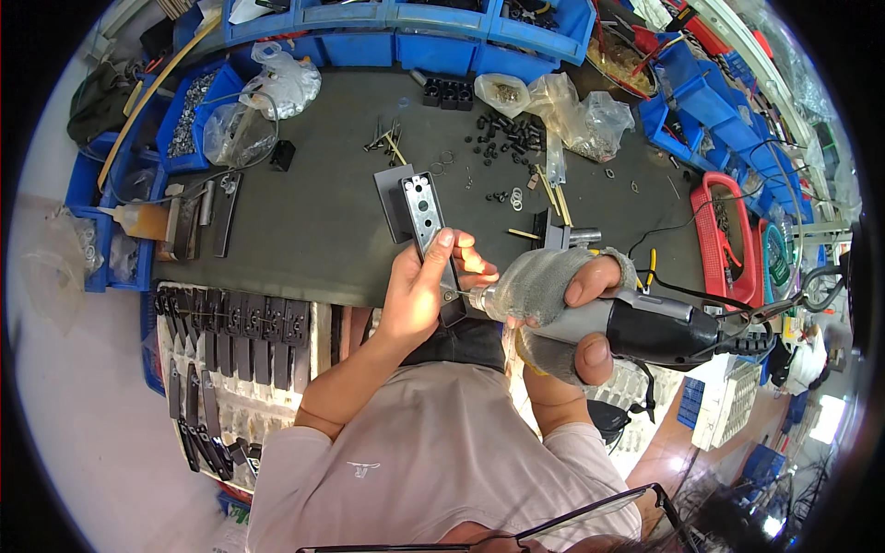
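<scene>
My left hand (415,293) is closed around a narrow metal block (423,208) with several holes along its bright face and dark sides. A flat dark plate (391,210) shows just behind that block. In a grey glove with bare fingertips, my right hand (546,286) grips a black and grey electric screwdriver (659,329), held nearly level with its cable running off to the right. The screwdriver's front end points left at the block's lower end, close to my left fingers. Whether the bit touches a screw there cannot be made out.
Black screws (516,136), washers and wooden sticks lie scattered on the dark bench mat (313,212). Blue bins (436,52) line the back. A red basket (714,235) stands right; a tray of dark metal parts (244,323) sits left. Plastic bags (595,124) hold small hardware.
</scene>
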A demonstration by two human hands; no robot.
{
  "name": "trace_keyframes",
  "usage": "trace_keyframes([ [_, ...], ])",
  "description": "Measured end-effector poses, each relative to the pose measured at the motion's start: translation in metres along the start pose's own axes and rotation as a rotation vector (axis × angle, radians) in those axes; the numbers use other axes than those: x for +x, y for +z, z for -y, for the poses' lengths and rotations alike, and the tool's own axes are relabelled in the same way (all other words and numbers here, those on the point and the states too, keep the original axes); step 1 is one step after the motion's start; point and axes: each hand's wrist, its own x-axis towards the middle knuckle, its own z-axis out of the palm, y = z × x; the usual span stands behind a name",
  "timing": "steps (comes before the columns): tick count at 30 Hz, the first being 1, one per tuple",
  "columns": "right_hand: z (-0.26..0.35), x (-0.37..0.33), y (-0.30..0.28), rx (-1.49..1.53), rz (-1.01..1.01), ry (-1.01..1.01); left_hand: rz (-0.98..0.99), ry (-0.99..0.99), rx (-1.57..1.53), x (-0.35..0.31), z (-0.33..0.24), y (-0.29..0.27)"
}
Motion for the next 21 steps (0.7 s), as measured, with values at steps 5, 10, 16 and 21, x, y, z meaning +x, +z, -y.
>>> trace_keyframes([
  [5, 0.000, 0.000, -0.001, 0.017, -0.006, 0.024, -0.006, -0.054, -0.053, -0.001, 0.000, -0.002],
  [10, -0.002, 0.002, -0.001, 0.032, 0.030, 0.007, -0.014, -0.059, -0.050, 0.001, -0.002, 0.000],
  [16, -0.005, 0.007, -0.002, -0.065, 0.008, -0.022, -0.019, -0.062, -0.056, 0.009, 0.001, -0.001],
  [21, 0.007, 0.028, -0.028, 0.101, 0.232, -0.255, -0.097, 0.133, 0.511, 0.031, 0.004, -0.029],
])
